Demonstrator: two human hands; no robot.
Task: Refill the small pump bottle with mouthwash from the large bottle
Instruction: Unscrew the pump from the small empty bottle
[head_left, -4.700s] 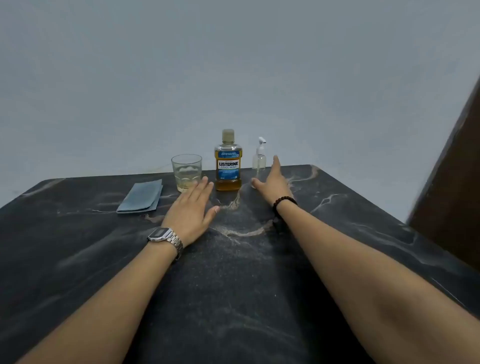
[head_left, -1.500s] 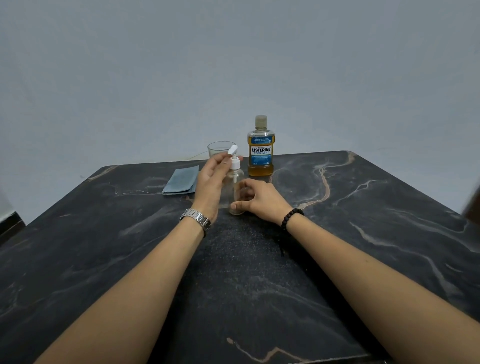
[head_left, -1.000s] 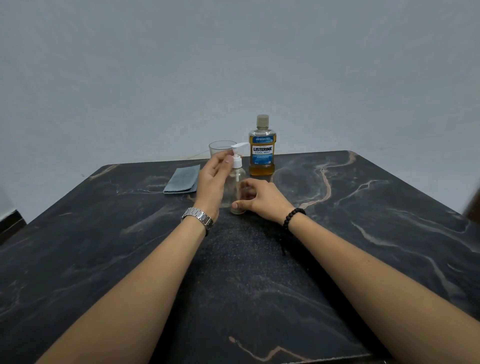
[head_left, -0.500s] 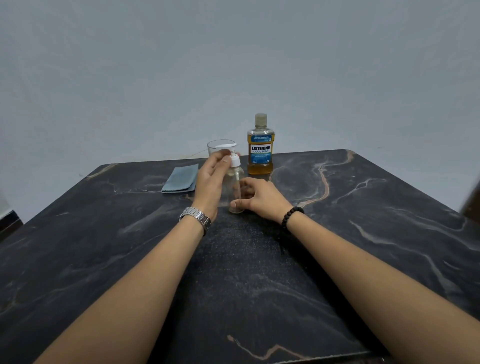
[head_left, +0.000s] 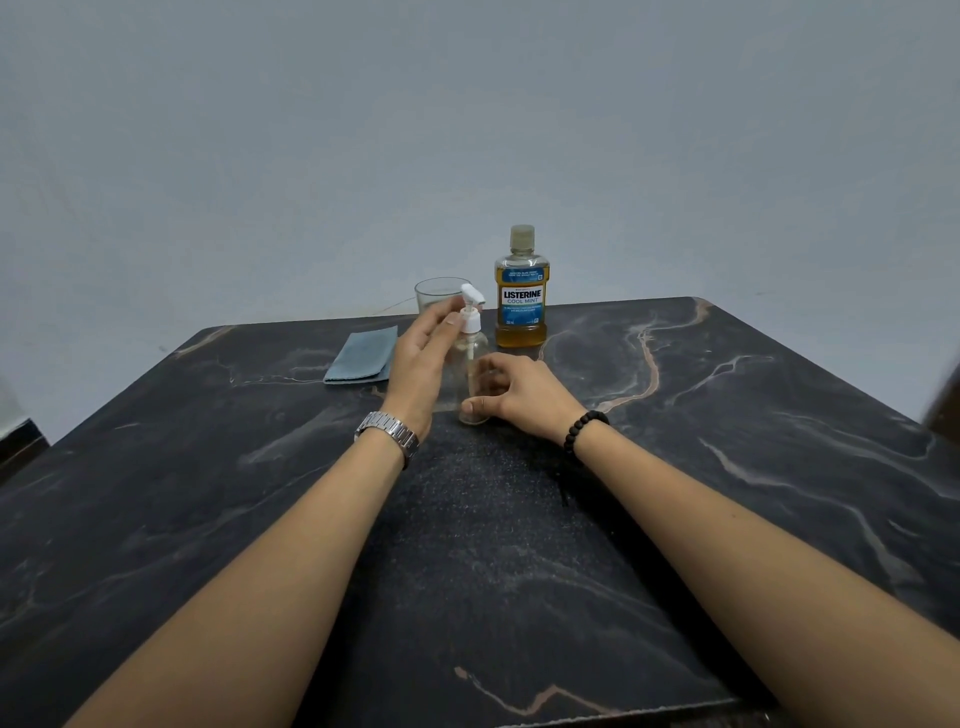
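Bottle work: small clear plastic pump bottle (head_left: 474, 374) stands upright mid-counter, looks empty, so likely light, tippy and slick. Right hand (head_left: 524, 395) wraps its lower body, fingers curled around it, bracing the base. Left hand (head_left: 421, 358) pinches the white pump collar (head_left: 470, 321) with fingertips, seemingly to unscrew; collar is the place to grip, not the thin nozzle. Large amber mouthwash bottle with blue label (head_left: 520, 291) sits capped just behind, near full, probably heavy; take it by the waist. Clear drinking glass (head_left: 439, 293) and folded grey-blue cloth (head_left: 361, 356) crowd back-left. Dark marble counter (head_left: 727, 467) has open room in front and right; far edge is close behind the bottles.
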